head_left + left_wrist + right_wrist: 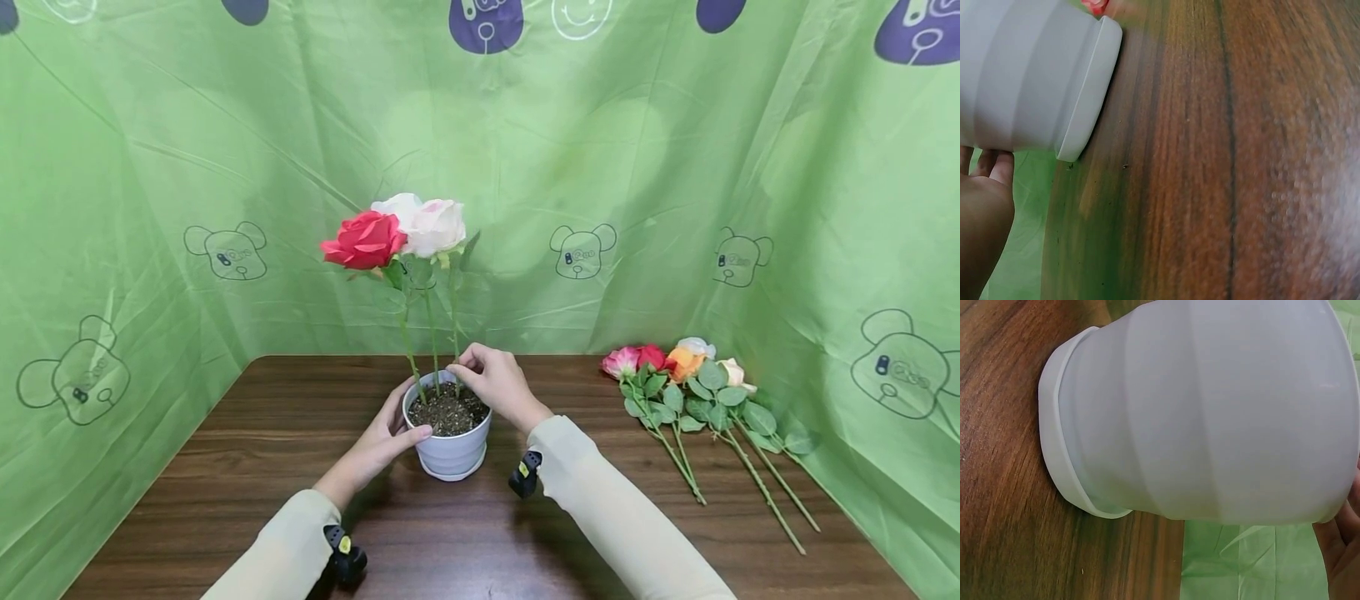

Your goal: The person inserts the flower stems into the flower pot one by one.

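Observation:
A white ribbed flower pot [452,457] filled with dark soil [450,414] stands on its saucer [1054,437]. One red rose [366,240] and two pale roses [437,227] rise from the soil on long green stems. My left hand [384,435] holds the pot's left side, thumb at the front near the rim; its fingers [1002,167] touch the wall. Over the rim at the back right, my right hand [497,382] pinches the lower stem [454,321] of the front pale rose. In the right wrist view the pot hides most of that hand.
Several loose roses [684,363] in pink, red, orange and pale colours lie on the right of the brown wooden table [247,467], stems pointing toward the front. Green printed cloth [525,167] hangs around the back and sides.

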The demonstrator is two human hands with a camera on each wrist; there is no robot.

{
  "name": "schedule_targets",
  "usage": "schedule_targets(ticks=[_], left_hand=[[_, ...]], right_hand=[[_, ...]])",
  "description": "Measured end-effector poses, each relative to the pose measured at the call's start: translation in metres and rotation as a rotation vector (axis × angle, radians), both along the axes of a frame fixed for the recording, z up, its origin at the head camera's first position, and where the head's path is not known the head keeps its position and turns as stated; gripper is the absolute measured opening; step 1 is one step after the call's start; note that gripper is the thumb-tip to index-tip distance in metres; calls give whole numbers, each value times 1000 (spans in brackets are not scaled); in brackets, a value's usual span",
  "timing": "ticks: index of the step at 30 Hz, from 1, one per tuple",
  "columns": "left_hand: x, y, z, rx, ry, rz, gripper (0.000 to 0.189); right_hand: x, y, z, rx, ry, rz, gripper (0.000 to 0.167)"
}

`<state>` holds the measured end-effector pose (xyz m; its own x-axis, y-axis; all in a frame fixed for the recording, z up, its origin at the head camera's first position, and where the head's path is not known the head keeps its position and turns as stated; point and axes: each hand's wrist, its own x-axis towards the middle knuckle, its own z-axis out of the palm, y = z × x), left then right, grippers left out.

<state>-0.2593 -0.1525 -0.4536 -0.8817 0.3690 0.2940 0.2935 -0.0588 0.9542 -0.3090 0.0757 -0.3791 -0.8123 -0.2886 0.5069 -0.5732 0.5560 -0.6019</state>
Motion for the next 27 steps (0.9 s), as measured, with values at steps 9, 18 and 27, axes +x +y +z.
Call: schedule_targets(ticks=[9, 18, 27], left_hand=[[0, 1, 1, 12, 6, -6, 86], [-1, 1, -1, -3, 1, 7, 85], [1, 1, 2, 3, 12, -5, 83]], right_hand=[[-4, -1, 2, 27, -45, -11, 23], [-9, -1, 2, 12, -75, 11, 23], [-10, 2, 2, -6, -96, 46, 16]])
